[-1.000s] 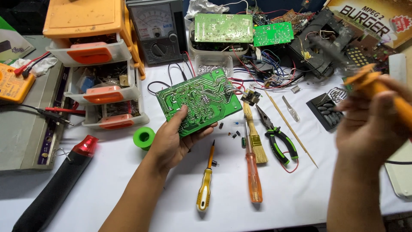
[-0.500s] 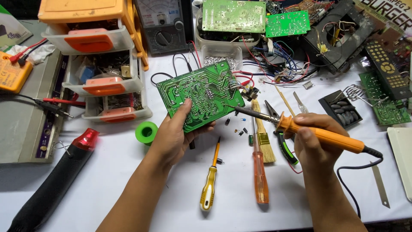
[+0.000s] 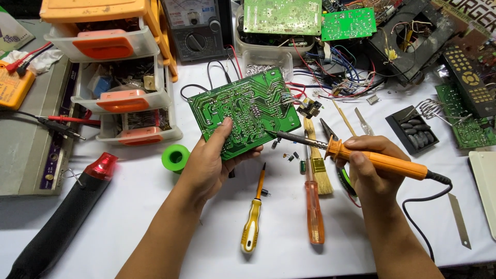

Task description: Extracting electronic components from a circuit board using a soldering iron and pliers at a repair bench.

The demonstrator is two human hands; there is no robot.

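Two screwdrivers lie nearest on the white table (image 3: 155, 217): a yellow screwdriver (image 3: 252, 221) and, just beside it, an orange screwdriver (image 3: 313, 204), both untouched between the forearms. At far left a black heat gun (image 3: 62, 219) with a red nose lies idle. The left hand (image 3: 209, 165) is closed on the lower edge of the board (image 3: 243, 111), thumb on its solder side, and holds it tilted above the table with the copper traces facing up. The right hand (image 3: 369, 168) is wrapped around the orange handle of the iron (image 3: 361, 155), whose tip meets the board near its lower right region; whether solder is melting there cannot be told. By this evidence the work stands at the soldering or desoldering stage on a single joint. Several small loose components (image 3: 292, 156) lie on the table just below the board, which suggests that some parts are already off; how many joints remain cannot be judged. A green solder reel (image 3: 175, 157) sits near the left hand, not in use. A brush (image 3: 318, 163) and pliers (image 3: 338, 155) lie between the hands, partly under the iron. Farther back stand the orange-fronted drawers (image 3: 124, 103), an analogue meter (image 3: 196, 28), more green boards (image 3: 281, 15) and a tangle of wires (image 3: 341, 62).
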